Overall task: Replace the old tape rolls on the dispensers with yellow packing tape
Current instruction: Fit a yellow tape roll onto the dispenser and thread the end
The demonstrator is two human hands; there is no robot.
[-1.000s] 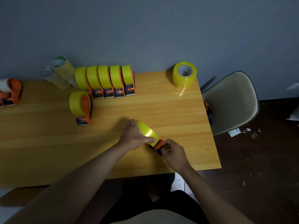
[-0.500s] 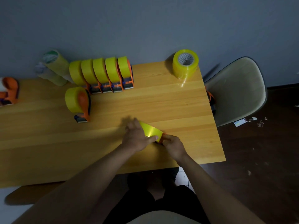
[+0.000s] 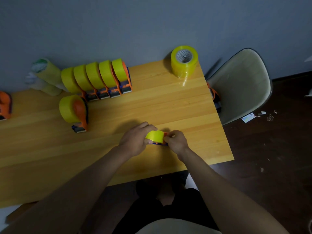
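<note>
Six loaded dispensers (image 3: 94,81) stand at ten o'clock; both hands, left (image 3: 135,141) and right (image 3: 176,142), grip a seventh dispenser (image 3: 156,137) at centre, spare rolls (image 3: 184,60) remaining at one o'clock.

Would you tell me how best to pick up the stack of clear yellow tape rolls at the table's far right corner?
Grip the stack of clear yellow tape rolls around its round side wall, coming from the front: it stands upright on end near the edge, open core facing up.
</note>
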